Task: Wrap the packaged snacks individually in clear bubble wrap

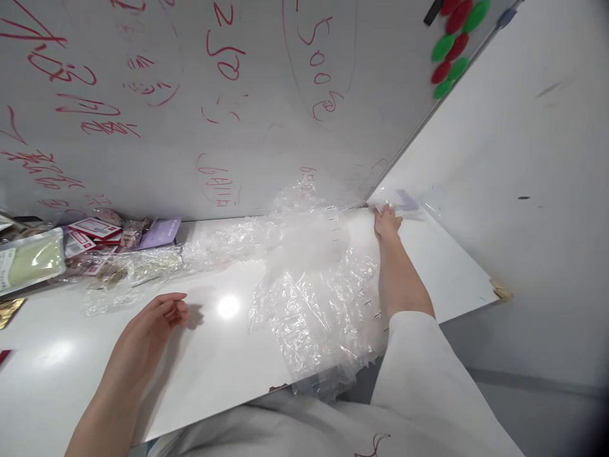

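Landmark: clear plastic heap. Hands well apart. Left hand left of heap, loosely bent, nothing gripped, over bare counter. Right hand right of heap's far end, fingers at a clear bag; can't tell if pinched on it.

Edges: heap overhangs the front counter edge, its back touches the whiteboard. Open counter between left hand and heap; another bare stretch right of heap, past the right arm, ending at the wall and a tan corner piece. Mixed packets and a pale green pouch crowd the back, left of heap.

Looks: clear bag at right hand see-through, purple patch, details too small. Heap crinkled, shiny, small black marks along its right side.
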`<state>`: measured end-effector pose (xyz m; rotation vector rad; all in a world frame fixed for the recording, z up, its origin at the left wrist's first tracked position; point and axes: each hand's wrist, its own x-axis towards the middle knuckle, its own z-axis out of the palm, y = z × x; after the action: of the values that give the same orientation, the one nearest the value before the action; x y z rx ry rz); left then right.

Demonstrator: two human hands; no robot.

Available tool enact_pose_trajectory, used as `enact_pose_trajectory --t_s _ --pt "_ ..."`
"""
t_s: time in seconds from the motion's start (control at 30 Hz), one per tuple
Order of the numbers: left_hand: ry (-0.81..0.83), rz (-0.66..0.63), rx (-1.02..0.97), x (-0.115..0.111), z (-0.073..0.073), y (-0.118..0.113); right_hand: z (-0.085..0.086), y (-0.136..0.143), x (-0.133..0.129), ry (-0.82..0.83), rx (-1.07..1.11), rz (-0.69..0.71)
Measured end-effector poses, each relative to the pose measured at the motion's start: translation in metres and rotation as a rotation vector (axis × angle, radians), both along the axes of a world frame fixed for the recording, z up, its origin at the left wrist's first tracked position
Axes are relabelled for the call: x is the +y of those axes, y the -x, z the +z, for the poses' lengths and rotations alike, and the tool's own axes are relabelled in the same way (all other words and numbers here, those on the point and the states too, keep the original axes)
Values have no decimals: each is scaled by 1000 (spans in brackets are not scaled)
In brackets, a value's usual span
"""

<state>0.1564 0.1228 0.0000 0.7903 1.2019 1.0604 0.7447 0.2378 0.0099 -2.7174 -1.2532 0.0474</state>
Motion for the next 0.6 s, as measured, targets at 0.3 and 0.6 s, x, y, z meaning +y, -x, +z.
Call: enact_pose_trajectory --t_s 0.3,0.6 --pt "-96 36 217 -26 22 -10 41 63 -33 -29 53 50" --pt "-223 379 1279 -54 29 117 -5 267 -178 -35 108 699"
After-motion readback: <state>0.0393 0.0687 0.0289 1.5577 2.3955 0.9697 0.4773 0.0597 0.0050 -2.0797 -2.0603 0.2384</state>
